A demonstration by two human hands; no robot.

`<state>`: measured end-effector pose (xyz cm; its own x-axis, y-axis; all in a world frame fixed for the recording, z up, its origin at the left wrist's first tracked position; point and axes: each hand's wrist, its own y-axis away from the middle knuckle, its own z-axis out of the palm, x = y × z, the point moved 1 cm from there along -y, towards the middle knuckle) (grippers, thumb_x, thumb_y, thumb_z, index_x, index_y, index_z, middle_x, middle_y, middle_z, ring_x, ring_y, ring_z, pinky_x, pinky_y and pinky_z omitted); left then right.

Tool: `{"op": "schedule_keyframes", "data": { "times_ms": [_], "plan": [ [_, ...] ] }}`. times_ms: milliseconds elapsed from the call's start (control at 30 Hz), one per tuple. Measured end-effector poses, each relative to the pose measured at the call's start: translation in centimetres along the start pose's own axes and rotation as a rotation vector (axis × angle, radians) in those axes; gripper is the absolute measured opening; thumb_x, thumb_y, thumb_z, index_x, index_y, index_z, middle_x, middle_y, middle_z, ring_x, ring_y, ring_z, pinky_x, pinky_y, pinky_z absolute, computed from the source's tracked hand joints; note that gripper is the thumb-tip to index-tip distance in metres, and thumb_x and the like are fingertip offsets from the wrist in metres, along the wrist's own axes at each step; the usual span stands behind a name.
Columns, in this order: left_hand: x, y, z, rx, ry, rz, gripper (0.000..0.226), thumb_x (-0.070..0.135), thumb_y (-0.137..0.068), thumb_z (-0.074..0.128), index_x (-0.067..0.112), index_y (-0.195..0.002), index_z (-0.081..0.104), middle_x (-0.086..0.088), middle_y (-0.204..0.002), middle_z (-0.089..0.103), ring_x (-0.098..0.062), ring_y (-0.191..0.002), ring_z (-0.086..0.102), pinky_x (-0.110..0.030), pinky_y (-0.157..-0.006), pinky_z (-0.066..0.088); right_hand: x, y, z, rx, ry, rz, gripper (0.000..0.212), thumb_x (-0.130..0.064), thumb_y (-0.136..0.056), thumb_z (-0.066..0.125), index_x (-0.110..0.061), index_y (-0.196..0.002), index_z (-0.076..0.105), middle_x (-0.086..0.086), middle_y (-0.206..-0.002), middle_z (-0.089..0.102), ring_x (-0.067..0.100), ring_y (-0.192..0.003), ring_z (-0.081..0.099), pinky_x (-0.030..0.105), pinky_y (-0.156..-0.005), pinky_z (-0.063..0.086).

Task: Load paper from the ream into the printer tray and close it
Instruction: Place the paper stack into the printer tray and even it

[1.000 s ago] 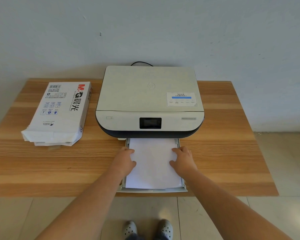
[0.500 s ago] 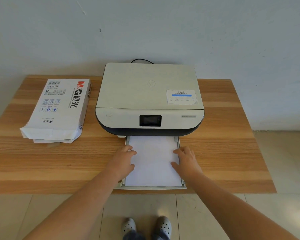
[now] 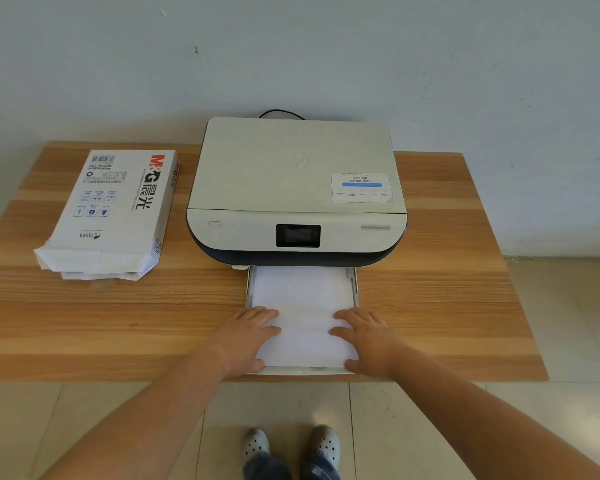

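Observation:
A beige and dark printer [image 3: 297, 188] stands at the middle of the wooden table [image 3: 447, 306]. Its paper tray [image 3: 354, 284] is pulled out toward me, with a stack of white paper [image 3: 303, 299] lying in it. My left hand [image 3: 248, 336] rests flat on the paper's left side near the tray's front. My right hand [image 3: 369, 336] lies flat on the right side, fingers spread. The opened ream [image 3: 115, 209], a white wrapper with red and black print, lies on the table to the left of the printer.
A black cable [image 3: 281, 113] runs behind the printer against the wall. The table's front edge is just below the tray front. My feet in grey clogs [image 3: 288, 445] stand on the tiled floor below.
Both hands have slid back along the paper toward the tray's front end. The paper and tray look unmoved.

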<state>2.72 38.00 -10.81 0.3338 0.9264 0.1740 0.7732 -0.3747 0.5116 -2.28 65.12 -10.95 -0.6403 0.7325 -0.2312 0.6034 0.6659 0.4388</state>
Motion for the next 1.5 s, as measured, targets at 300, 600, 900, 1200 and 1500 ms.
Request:
{"op": "schedule_keyframes", "data": {
  "times_ms": [300, 600, 900, 1200, 1500],
  "plan": [
    [0.0, 0.0, 0.1, 0.022, -0.007, -0.006, 0.074, 0.036, -0.085, 0.057, 0.027, -0.149, 0.02, 0.002, -0.16, 0.003, -0.018, -0.146, 0.003, -0.036, -0.119, 0.006, 0.7, -0.1, 0.4, 0.025, 0.041, -0.018, 0.064, -0.047, -0.084, 0.055, -0.03, -0.143, 0.037, -0.001, -0.157, 0.021, 0.023, -0.144, 0.015, 0.042, -0.117, 0.012],
    [-0.1, -0.1, 0.0, 0.023, -0.035, 0.02, 0.075, 0.043, -0.085, 0.055, 0.028, -0.149, 0.019, 0.003, -0.16, -0.002, -0.018, -0.146, -0.001, -0.038, -0.119, 0.004, 1.1, 0.0, 0.8, 0.038, 0.033, -0.045, 0.067, -0.051, -0.082, 0.054, -0.032, -0.143, 0.035, -0.001, -0.156, 0.024, 0.022, -0.144, 0.016, 0.043, -0.117, 0.012],
    [0.1, -0.5, -0.2, 0.005, -0.105, 0.016, 0.075, 0.044, -0.085, 0.054, 0.027, -0.149, 0.018, 0.001, -0.16, 0.001, -0.02, -0.146, 0.004, -0.041, -0.119, 0.004, 1.2, -0.3, 0.6, 0.033, 0.035, -0.045, 0.063, -0.049, -0.083, 0.054, -0.029, -0.141, 0.039, 0.0, -0.156, 0.025, 0.022, -0.144, 0.017, 0.042, -0.117, 0.011],
    [0.4, 0.0, -0.1, 0.014, -0.089, 0.035, 0.068, 0.04, -0.088, 0.053, 0.026, -0.148, 0.023, 0.0, -0.159, 0.004, -0.02, -0.145, 0.006, -0.04, -0.119, 0.008, 0.9, 0.0, 0.9, 0.034, 0.054, -0.03, 0.058, -0.046, -0.086, 0.051, -0.029, -0.14, 0.04, 0.0, -0.156, 0.026, 0.023, -0.143, 0.021, 0.043, -0.117, 0.012],
    [-0.1, -0.1, -0.1, 0.009, -0.059, 0.047, 0.068, 0.042, -0.087, 0.053, 0.029, -0.147, 0.024, 0.003, -0.16, 0.002, -0.018, -0.146, 0.002, -0.04, -0.12, 0.006, 1.1, 0.3, 1.2, 0.081, -0.03, -0.006, 0.055, -0.05, -0.086, 0.049, -0.032, -0.138, 0.043, -0.004, -0.154, 0.03, 0.018, -0.142, 0.023, 0.039, -0.116, 0.012]
  ]
}}
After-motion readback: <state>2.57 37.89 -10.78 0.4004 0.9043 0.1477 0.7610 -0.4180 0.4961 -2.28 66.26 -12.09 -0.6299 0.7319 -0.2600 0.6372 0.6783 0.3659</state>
